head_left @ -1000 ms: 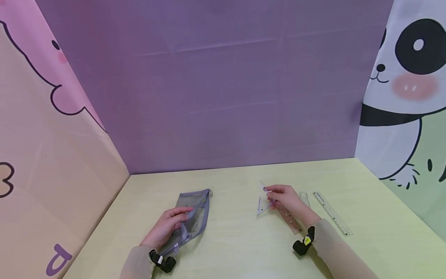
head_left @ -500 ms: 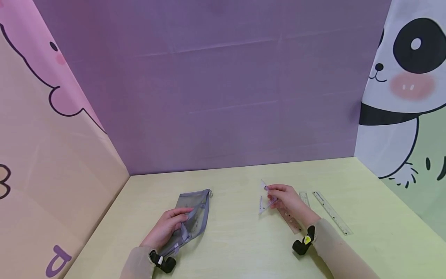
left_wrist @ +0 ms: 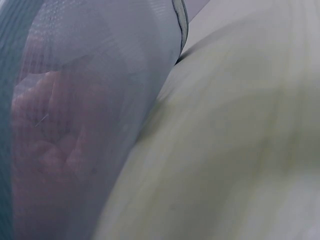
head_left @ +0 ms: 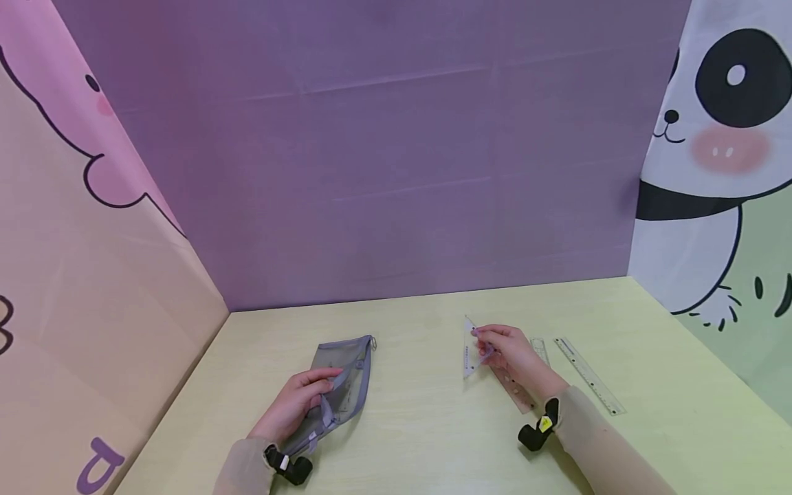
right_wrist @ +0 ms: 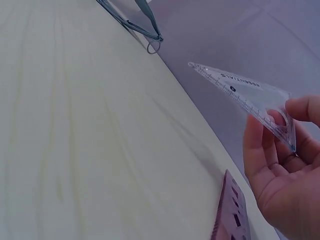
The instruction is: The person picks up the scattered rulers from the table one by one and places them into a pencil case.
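Note:
My left hand (head_left: 293,402) grips a grey mesh zip pouch (head_left: 357,385) lying at the left of the table. Through the mesh (left_wrist: 115,75), its fingers show dimly in the left wrist view. Over on the right, my right hand (head_left: 510,352) pinches a clear triangular set square (head_left: 468,354) between thumb and fingers. Ruled marks and lettering run along the set square (right_wrist: 245,92) in the right wrist view, where it is raised above the table. Below that hand lies a pinkish template ruler (head_left: 515,393), partly hidden by it.
A clear straight ruler (head_left: 590,378) lies to the right of my right forearm. Another clear ruled piece (head_left: 540,349) shows partly behind the right wrist. The pale table (head_left: 421,426) meets a purple backdrop (head_left: 402,172) at its far edge, with printed panels on both sides.
The set square has tilted in my right hand and shifted slightly right, its long edge now standing more upright in the head view. My left hand and the pouch stay put.

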`<state>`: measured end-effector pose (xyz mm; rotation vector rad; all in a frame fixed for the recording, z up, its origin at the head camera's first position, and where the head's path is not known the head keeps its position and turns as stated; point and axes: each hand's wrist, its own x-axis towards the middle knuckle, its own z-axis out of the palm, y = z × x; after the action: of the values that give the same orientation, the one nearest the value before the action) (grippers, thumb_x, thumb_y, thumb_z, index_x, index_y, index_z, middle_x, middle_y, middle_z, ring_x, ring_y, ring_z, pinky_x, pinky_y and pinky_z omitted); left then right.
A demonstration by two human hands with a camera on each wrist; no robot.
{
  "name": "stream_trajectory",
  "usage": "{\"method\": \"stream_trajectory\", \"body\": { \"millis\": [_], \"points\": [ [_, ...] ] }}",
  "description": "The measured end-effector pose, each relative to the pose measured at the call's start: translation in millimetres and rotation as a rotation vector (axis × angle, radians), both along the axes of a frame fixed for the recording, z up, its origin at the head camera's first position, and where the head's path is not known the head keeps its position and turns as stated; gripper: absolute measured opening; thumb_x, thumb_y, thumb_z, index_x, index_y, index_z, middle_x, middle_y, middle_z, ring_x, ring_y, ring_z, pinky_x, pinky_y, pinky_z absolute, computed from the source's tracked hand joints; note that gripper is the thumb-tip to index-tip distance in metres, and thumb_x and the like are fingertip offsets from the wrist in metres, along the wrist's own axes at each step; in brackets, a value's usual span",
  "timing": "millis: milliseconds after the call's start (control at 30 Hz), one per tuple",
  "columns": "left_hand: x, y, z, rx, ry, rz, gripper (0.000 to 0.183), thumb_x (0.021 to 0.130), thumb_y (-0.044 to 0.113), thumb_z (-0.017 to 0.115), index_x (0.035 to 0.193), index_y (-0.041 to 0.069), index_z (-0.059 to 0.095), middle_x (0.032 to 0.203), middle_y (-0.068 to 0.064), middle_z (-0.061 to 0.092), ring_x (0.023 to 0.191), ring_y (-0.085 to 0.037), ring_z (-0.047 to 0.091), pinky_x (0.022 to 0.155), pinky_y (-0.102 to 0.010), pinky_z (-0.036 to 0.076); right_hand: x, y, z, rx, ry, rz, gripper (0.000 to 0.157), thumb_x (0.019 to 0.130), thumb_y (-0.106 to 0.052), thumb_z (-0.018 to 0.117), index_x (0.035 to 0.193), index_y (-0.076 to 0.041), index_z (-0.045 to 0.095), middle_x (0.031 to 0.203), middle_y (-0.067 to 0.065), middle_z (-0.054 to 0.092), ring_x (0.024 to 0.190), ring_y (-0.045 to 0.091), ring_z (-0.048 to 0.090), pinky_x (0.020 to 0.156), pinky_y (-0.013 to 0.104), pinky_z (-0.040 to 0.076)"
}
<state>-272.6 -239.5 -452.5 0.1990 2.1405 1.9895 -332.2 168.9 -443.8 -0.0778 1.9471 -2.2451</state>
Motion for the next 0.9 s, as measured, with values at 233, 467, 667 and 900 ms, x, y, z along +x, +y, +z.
{"method": "stream_trajectory", "body": {
  "millis": [233, 467, 667, 900],
  "points": [
    [1.3, -0.5, 1.4, -0.013, -0.009, 0.008, 0.042, 0.093, 0.009, 0.058, 0.13, -0.01, 0.054, 0.123, -0.006, 0.054, 0.097, -0.012, 0.049, 0.079, -0.025, 0.046, 1.2, -1.7, 0.1, -0.023, -0.003, 0.001, 0.026, 0.096, -0.011, 0.056, 0.113, 0.009, 0.06, 0.083, 0.005, 0.065, 0.07, 0.015, 0.064, 0.062, 0.03, 0.055],
    [0.8, 3.2, 0.0, -0.004, -0.001, 0.018, 0.042, 0.092, 0.008, 0.058, 0.129, -0.011, 0.055, 0.122, -0.007, 0.055, 0.094, -0.011, 0.051, 0.076, -0.024, 0.047, 1.6, 1.3, -0.6, -0.052, 0.011, 0.061, 0.031, 0.096, -0.014, 0.058, 0.117, 0.009, 0.059, 0.085, 0.004, 0.07, 0.072, 0.015, 0.069, 0.06, 0.029, 0.056],
    [0.9, 4.7, -2.4, -0.012, 0.0, 0.006, 0.039, 0.094, 0.009, 0.058, 0.129, -0.008, 0.057, 0.123, -0.007, 0.055, 0.098, -0.011, 0.049, 0.08, -0.025, 0.045, 2.8, 0.7, -4.1, -0.047, -0.026, 0.078, 0.032, 0.097, -0.014, 0.057, 0.118, 0.009, 0.056, 0.085, 0.005, 0.07, 0.072, 0.015, 0.069, 0.061, 0.029, 0.056],
    [2.9, 0.2, -0.5, 0.019, 0.009, 0.014, 0.042, 0.094, 0.008, 0.057, 0.131, -0.011, 0.052, 0.113, -0.002, 0.054, 0.09, -0.009, 0.05, 0.072, -0.022, 0.046, 1.9, -6.0, -6.4, -0.056, -0.018, 0.15, 0.027, 0.097, -0.016, 0.057, 0.115, 0.004, 0.058, 0.088, 0.005, 0.07, 0.075, 0.017, 0.069, 0.063, 0.03, 0.056]
  ]
}}
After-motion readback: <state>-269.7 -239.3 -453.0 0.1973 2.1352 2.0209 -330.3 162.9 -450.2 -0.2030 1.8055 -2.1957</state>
